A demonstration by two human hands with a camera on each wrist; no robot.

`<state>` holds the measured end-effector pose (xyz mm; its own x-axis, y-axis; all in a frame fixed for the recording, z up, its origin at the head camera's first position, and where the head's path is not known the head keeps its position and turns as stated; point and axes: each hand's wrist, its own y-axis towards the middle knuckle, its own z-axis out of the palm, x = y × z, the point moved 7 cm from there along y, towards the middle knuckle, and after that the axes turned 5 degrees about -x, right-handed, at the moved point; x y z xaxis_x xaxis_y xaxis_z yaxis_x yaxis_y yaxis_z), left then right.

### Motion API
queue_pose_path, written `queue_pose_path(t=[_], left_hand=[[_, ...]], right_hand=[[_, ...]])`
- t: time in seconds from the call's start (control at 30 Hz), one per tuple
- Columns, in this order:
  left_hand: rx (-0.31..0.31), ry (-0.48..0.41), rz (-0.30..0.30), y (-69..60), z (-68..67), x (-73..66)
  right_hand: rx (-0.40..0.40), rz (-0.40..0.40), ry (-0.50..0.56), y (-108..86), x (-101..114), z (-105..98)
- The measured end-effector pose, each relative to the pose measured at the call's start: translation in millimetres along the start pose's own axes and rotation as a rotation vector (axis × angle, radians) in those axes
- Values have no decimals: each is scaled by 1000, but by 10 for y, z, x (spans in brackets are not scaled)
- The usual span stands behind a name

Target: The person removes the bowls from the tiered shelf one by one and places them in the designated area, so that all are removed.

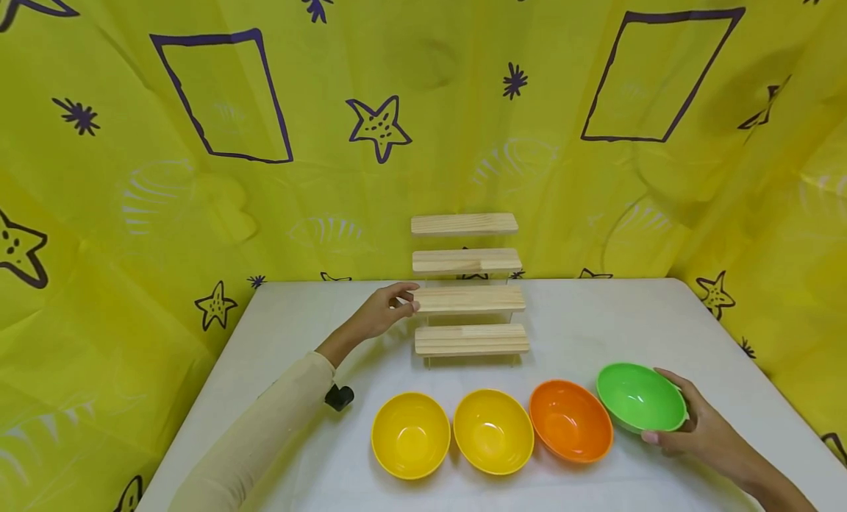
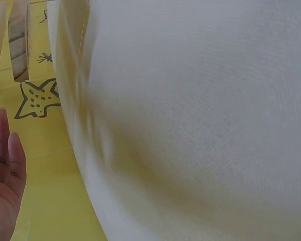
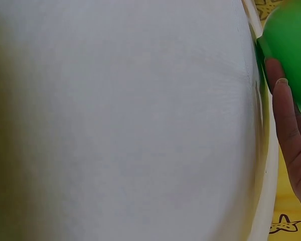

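A tiered wooden display stand [image 1: 470, 299] with several light boards stands towards the back of the table. My left hand [image 1: 385, 311] pinches the left end of its second board from the bottom between thumb and forefinger. In the left wrist view, some fingers of that hand [image 2: 4, 170] show at the left edge. At the right, my right hand [image 1: 695, 424] grips the rim of a green bowl [image 1: 640, 396], which is tilted. The right wrist view shows the bowl's green outside [image 3: 293, 55] against the fingers. Beside it sits an orange bowl [image 1: 570, 421].
Two yellow bowls [image 1: 411, 435] stand side by side left of the orange one, in front of the stand. A small black object [image 1: 340, 397] lies by the left sleeve. The white tabletop [image 1: 582, 321] meets yellow patterned sheeting [image 1: 450, 129] at the back and sides.
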<state>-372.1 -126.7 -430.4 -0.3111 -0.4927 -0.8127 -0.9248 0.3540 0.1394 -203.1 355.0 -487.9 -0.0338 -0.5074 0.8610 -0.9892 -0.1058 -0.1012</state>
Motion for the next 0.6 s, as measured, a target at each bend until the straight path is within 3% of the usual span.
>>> queue_pose_path(t=[0.6], left_hand=[[5,-4,0,-7,-1,-13]], right_hand=[[-1,0,-75,-39,-18,-38]])
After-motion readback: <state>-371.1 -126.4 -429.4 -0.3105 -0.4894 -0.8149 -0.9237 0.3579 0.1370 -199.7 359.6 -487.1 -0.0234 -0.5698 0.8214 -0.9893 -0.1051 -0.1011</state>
